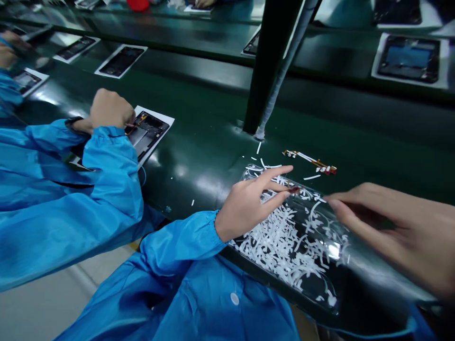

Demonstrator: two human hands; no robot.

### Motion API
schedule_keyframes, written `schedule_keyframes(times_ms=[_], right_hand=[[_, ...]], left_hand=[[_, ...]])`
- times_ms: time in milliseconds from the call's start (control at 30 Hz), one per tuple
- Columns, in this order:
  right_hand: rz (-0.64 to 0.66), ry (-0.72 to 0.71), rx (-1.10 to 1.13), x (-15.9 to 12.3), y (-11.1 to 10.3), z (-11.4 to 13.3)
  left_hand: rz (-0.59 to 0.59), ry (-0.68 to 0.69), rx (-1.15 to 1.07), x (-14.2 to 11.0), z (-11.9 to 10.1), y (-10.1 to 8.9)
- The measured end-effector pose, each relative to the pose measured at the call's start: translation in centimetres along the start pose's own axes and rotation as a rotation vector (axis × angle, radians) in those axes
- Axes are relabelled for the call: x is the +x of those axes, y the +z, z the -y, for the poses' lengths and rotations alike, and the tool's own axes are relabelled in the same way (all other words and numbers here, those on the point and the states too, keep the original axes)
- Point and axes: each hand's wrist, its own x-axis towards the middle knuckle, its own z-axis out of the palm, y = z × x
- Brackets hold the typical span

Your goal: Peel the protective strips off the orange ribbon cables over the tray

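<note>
My left hand (254, 201) is over the far left part of a clear plastic tray (304, 215), its index finger stretched out. Between its thumb and another finger it pinches a small flex cable (294, 189) with a dark red end. My right hand (387, 232) is at the tray's right side, thumb and index fingertip pressed together. White bits lie close to that fingertip; whether it grips one I cannot tell. A heap of white paper-like strips (280, 241) fills much of the tray. More flex cables (313, 161) lie on the green bench just beyond it.
A dark post (272, 66) with a wrapped cable rises from the bench (199, 123). To my left, a co-worker's hand (112, 109) works at an opened tablet-like device (151, 130). Similar devices (121, 60) lie further back, including one at the right (408, 57).
</note>
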Motion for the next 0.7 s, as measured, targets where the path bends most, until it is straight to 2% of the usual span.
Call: schedule_keyframes(times_ms=[67, 167, 267, 333, 400, 433, 533, 633, 700], right_hand=[[0.058, -0.11, 0.061, 1.7, 0.1, 1.0], [0.172, -0.247, 0.226, 5.6, 0.4, 3.5], [0.256, -0.167, 0.445, 10.3, 1.3, 6.5], [0.324, -0.065, 0.612, 13.6, 2.6, 8.3], [0.387, 0.033, 0.769, 16.9, 5.0, 9.7], [0.407, 0.078, 0.837, 18.4, 6.5, 10.3], [0.452, 0.195, 0.93, 22.2, 12.1, 11.1], [0.464, 0.267, 0.875, 24.4, 16.8, 10.8], [0.46, 0.305, 0.814, 25.0, 18.2, 10.0]], left_hand=[[-0.001, 0.081, 0.042, -0.4, -0.5, -0.6], [-0.11, 0.126, 0.012, -1.0, -0.9, -2.1], [-0.213, 0.02, -0.254, -1.2, 0.3, -4.4], [-0.162, -0.093, -0.493, -1.4, 2.0, -6.1], [-0.129, -0.207, -0.682, -2.1, 3.9, -7.5], [-0.153, -0.266, -0.753, -2.6, 4.8, -8.2], [-0.342, -0.403, -0.855, -4.6, 6.9, -10.1], [-0.517, -0.457, -0.676, -6.6, 7.8, -11.9], [-0.583, -0.465, -0.499, -7.3, 8.0, -13.1]])
